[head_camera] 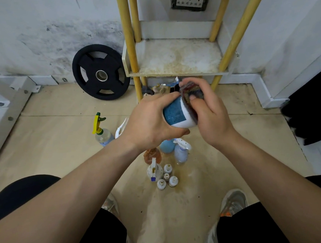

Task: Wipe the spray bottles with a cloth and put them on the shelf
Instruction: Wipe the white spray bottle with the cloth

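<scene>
the left hand is clasping the spray bottle while the right hand is pinching the cloth round it, likely risking a slip.

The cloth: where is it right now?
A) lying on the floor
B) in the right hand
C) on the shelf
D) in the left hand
B: the right hand holds the cloth against the top of the white bottle, which the left hand grips.
</scene>
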{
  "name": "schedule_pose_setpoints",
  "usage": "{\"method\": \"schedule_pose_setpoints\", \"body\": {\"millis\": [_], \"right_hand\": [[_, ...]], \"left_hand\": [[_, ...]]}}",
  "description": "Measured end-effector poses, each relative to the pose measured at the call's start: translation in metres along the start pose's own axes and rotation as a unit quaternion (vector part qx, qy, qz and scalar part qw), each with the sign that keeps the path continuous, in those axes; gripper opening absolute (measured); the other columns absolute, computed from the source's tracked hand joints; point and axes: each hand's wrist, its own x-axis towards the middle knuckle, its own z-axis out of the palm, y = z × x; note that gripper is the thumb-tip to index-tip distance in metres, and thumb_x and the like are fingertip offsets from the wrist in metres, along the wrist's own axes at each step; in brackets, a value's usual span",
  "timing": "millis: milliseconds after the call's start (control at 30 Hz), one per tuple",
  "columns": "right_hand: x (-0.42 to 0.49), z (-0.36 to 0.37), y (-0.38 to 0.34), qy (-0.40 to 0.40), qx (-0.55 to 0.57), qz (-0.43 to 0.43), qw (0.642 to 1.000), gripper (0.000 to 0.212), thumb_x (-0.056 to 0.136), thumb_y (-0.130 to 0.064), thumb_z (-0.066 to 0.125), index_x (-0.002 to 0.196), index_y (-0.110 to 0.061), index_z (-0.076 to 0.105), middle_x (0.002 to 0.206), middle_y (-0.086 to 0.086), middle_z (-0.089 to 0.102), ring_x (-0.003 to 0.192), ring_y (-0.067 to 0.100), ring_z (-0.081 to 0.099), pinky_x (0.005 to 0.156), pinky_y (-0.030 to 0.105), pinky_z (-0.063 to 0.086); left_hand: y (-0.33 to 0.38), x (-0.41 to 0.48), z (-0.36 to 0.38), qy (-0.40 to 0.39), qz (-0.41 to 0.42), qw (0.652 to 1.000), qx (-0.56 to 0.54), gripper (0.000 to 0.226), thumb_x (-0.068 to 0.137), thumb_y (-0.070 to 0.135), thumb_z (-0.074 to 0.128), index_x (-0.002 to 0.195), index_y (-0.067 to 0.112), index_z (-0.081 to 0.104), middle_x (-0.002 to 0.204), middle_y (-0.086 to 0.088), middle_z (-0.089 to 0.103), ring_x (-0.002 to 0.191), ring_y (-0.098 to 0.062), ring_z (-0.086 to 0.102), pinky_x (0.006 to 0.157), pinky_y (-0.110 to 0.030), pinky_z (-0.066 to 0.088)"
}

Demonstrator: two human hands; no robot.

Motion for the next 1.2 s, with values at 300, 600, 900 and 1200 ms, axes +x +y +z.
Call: {"method": "schedule_pose_setpoints", "body": {"millis": [300, 600, 900, 1200], "right_hand": [[-0.015, 0.008, 0.003, -0.004, -0.017, 0.022, 1.0, 0.043, 0.093, -0.02, 0.04, 0.131, -0.03, 0.058, 0.119, -0.006, 0.064, 0.104, 0.009, 0.061, 0.086, 0.028, 0.053], [-0.005, 0.005, 0.003, 0.016, -0.052, 0.049, 0.997, 0.036, 0.09, -0.024, 0.039, 0.114, -0.028, 0.065, 0.106, -0.009, 0.067, 0.1, 0.007, 0.062, 0.084, 0.022, 0.051], [-0.027, 0.012, 0.008, 0.001, -0.086, -0.009, 0.996, 0.051, 0.099, -0.018, 0.037, 0.149, -0.018, 0.045, 0.142, 0.002, 0.057, 0.132, 0.015, 0.053, 0.109, 0.036, 0.046], [-0.002, 0.002, 0.013, 0.01, -0.021, 0.039, 0.999, 0.053, 0.094, -0.024, 0.04, 0.146, -0.02, 0.049, 0.139, -0.002, 0.058, 0.13, 0.013, 0.054, 0.111, 0.046, 0.044]], "left_hand": [[-0.003, 0.003, -0.006, 0.014, -0.034, 0.999, -0.024, 0.064, 0.062, 0.061, 0.079, 0.116, 0.029, 0.068, 0.09, 0.008, 0.066, 0.083, -0.01, 0.057, 0.073, -0.03, 0.047], [0.002, -0.003, 0.004, -0.015, -0.028, 0.999, 0.04, 0.075, 0.06, 0.054, 0.088, 0.128, 0.034, 0.063, 0.094, 0.014, 0.057, 0.09, -0.014, 0.054, 0.072, -0.026, 0.036], [-0.004, 0.002, -0.013, 0.018, -0.09, 0.993, -0.076, 0.062, 0.066, 0.056, 0.088, 0.121, 0.037, 0.067, 0.101, 0.013, 0.071, 0.095, -0.009, 0.065, 0.081, -0.038, 0.055], [0.005, -0.002, -0.005, -0.034, -0.064, 0.992, -0.106, 0.069, 0.063, 0.047, 0.092, 0.126, 0.035, 0.065, 0.1, 0.013, 0.072, 0.095, -0.008, 0.066, 0.081, -0.038, 0.054]]}}
